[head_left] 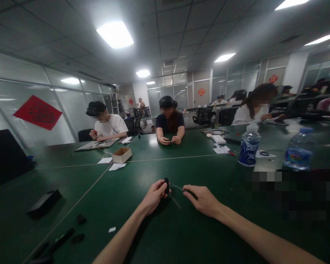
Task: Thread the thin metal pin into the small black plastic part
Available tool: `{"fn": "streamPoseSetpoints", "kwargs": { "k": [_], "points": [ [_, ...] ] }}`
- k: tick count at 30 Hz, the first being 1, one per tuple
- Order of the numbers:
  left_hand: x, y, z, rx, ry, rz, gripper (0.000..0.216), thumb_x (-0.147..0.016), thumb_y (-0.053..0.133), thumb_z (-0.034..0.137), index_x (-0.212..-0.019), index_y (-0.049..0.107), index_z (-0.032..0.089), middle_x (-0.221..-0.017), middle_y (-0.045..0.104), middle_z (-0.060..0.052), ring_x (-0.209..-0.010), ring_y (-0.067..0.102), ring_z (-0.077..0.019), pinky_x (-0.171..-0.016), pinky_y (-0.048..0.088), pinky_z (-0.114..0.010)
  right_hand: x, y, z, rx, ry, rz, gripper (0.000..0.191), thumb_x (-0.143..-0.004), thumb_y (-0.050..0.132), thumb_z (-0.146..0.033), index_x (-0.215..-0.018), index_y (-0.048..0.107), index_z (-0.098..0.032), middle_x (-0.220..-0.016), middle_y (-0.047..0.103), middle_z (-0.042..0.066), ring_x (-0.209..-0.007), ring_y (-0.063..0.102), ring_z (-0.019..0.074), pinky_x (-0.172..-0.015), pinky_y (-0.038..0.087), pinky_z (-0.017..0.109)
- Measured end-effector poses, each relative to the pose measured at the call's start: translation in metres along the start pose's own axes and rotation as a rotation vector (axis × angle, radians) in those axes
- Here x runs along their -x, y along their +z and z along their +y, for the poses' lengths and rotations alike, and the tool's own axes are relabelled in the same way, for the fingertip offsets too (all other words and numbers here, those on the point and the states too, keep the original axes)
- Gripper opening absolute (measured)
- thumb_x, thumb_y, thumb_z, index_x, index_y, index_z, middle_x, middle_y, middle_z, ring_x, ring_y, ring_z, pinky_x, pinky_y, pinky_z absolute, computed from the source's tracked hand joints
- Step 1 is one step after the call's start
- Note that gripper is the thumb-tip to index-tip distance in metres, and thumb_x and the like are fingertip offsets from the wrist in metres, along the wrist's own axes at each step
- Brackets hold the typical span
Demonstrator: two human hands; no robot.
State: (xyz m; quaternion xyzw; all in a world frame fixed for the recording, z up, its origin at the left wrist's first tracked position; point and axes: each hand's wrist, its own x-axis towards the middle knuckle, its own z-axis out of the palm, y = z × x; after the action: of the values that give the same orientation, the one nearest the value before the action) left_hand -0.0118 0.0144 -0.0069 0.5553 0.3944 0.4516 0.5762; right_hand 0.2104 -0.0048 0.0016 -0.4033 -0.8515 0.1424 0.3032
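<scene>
My left hand (156, 194) is closed around a small black piece (167, 185), held upright between thumb and fingers above the green table. A short way to the right, my right hand (202, 200) pinches the end of a thin pale strand (177, 187) that runs toward the black piece. Whether the strand joins the piece cannot be made out. Another faint pale streak (175, 201) shows just below, too blurred to name. Part of the right fingers' grip is hidden by the hand itself.
On the green table (143, 172) lie a black box (44, 204), dark loose parts (62, 238), a white scrap (112, 230) and an open cardboard box (122, 155). Two bottles (249, 146) stand at right. A person (169, 123) sits opposite; others work nearby.
</scene>
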Motion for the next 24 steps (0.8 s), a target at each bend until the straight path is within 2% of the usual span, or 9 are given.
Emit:
{"fn": "streamPoseSetpoints", "kwargs": {
  "k": [3, 10, 17, 24],
  "points": [
    [-0.0008, -0.0001, -0.0015, 0.023, 0.004, 0.001, 0.047, -0.074, 0.064, 0.051, -0.098, 0.058, 0.011, -0.076, 0.058, -0.004, -0.058, 0.043, -0.0094, -0.056, 0.03, -0.023, 0.0019, -0.0009, -0.0066, 0.042, -0.116, -0.13, 0.028, -0.093, 0.039, -0.034, -0.104, 0.061, -0.02, -0.09, 0.066, 0.004, -0.078, 0.061, 0.016, -0.071, 0.048, 0.027],
    [0.0021, -0.0002, 0.002, -0.051, 0.047, -0.044, 0.042, -0.078, 0.061, 0.048, -0.1, 0.06, 0.012, -0.078, 0.057, -0.004, -0.063, 0.045, -0.0108, -0.058, 0.032, -0.023, 0.0029, -0.0039, -0.0109, 0.071, -0.076, -0.147, 0.03, -0.093, 0.036, -0.034, -0.103, 0.061, -0.019, -0.088, 0.065, 0.004, -0.074, 0.06, 0.0152, -0.068, 0.047, 0.026],
    [0.0035, -0.0003, 0.0037, -0.111, 0.055, -0.039, 0.042, -0.079, 0.059, 0.047, -0.103, 0.06, 0.012, -0.083, 0.058, -0.005, -0.067, 0.046, -0.0122, -0.06, 0.034, -0.023, 0.0024, -0.0016, -0.0091, 0.1, -0.07, -0.111, 0.029, -0.093, 0.037, -0.034, -0.105, 0.061, -0.02, -0.086, 0.066, 0.004, -0.075, 0.061, 0.0159, -0.068, 0.047, 0.026],
    [0.004, -0.0001, 0.0065, -0.168, 0.059, -0.06, 0.04, -0.079, 0.059, 0.047, -0.097, 0.059, 0.012, -0.079, 0.055, -0.003, -0.065, 0.046, -0.012, -0.059, 0.034, -0.023, 0.0033, -0.0042, -0.012, 0.154, -0.073, -0.155, 0.031, -0.094, 0.036, -0.034, -0.107, 0.06, -0.02, -0.087, 0.065, 0.004, -0.073, 0.06, 0.0151, -0.066, 0.048, 0.026]
  ]
}}
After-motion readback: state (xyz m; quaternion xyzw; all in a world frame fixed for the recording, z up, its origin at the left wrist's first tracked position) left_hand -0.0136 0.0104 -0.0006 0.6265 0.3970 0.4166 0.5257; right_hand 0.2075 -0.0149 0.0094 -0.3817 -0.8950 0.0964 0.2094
